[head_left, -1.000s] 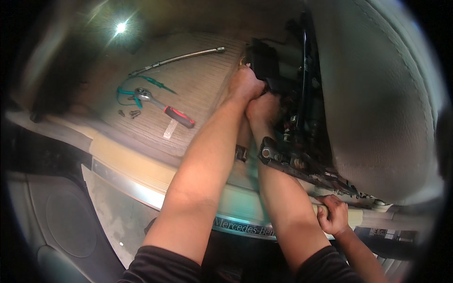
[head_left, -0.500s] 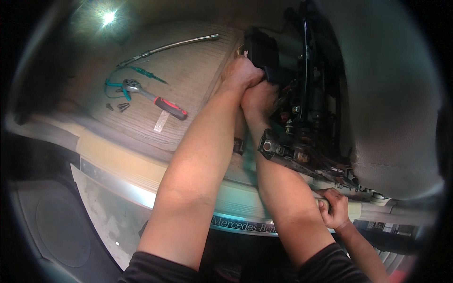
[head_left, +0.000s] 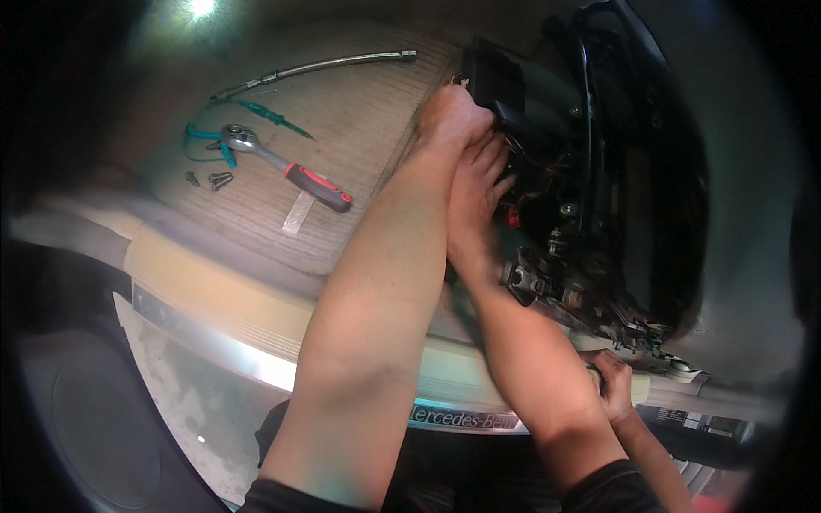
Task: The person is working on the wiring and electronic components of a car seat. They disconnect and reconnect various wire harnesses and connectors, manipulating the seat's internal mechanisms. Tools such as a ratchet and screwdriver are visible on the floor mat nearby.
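Note:
Both my arms reach forward over the door sill to a black plastic box (head_left: 496,73) under the raised seat. My left hand (head_left: 457,115) is closed at the box's near left corner, beside some thin wires; its fingertips and whatever they grip are hidden. Just below it is my right hand (head_left: 481,175), its fingers stretched out and a little apart, close to the box's lower edge and some dark wiring. Nothing shows in that hand. To the right, the metal seat frame (head_left: 534,278) stands near my right forearm.
On the ribbed carpet to the left lie a ratchet (head_left: 286,167) with a red-and-black handle, a long metal extension bar (head_left: 325,64), a teal test probe (head_left: 274,118) with coiled cable, and several bolts (head_left: 220,180). Another person's hand (head_left: 614,385) rests on the sill (head_left: 214,278) at right.
The view has shifted, so the seat and box sit farther right. My right hand has drawn back slightly, and its fingers now show. My left hand stays closed at the box.

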